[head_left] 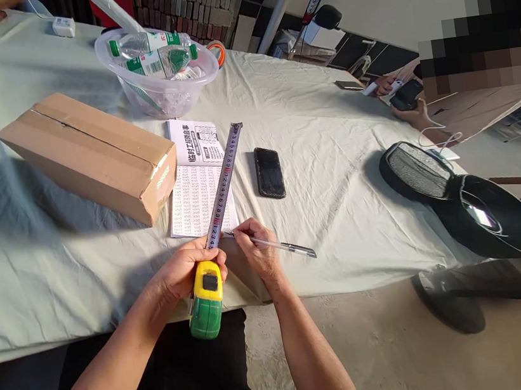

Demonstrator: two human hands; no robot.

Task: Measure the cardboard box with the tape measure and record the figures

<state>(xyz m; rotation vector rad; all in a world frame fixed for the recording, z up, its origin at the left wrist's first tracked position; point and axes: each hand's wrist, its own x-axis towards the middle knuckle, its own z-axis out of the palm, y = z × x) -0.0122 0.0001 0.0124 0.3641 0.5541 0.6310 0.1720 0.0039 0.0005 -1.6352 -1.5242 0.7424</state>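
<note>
My left hand (188, 265) grips a tape measure (207, 298) with a yellow and green case, near the table's front edge. Its blade is drawn out and slants up and right across printed sheets of paper (188, 198). In my right hand (258, 246) is a pen (291, 250), pinched with its tip at the paper's lower edge, close beside the blade. Just beyond the right hand lies a black smartphone (270, 172), screen up. A closed cardboard box (92, 159) sits left of the paper.
Behind the paper stands a clear plastic basin (156, 97) with bottles, and orange tape (219, 53) beside it. A white charger (64, 26) lies at the far left. Toward the right, an open black case (432, 185) rests near the cloth's edge; another person's hands (415, 114) hold a dark device.
</note>
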